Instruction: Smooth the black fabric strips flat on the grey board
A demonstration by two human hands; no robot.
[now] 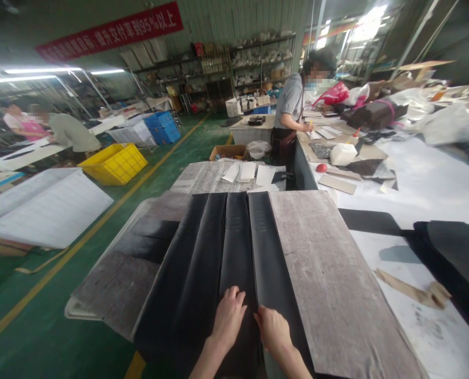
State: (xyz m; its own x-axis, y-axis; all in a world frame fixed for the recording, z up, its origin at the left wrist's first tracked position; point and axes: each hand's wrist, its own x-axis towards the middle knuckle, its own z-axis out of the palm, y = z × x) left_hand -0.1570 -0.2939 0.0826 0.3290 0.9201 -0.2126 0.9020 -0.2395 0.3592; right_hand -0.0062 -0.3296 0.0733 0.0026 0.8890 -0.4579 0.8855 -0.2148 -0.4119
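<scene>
Several long black strips (234, 247) lie side by side, overlapping, on a grey board (329, 284) in front of me. My left hand (228, 317) rests flat on the near end of the middle strip, fingers stretched forward and slightly apart. My right hand (272, 330) lies just beside it on the neighbouring black strip (271, 263), fingers bent down against the strip's edge. Neither hand lifts anything off the board.
A white worktable (427, 184) runs along the right with black sheets (451, 252) and cardboard scraps (411, 289). A person (293, 113) works at its far end. A second grey board (118, 284) lies left, with a yellow crate (113, 163) and green floor beyond.
</scene>
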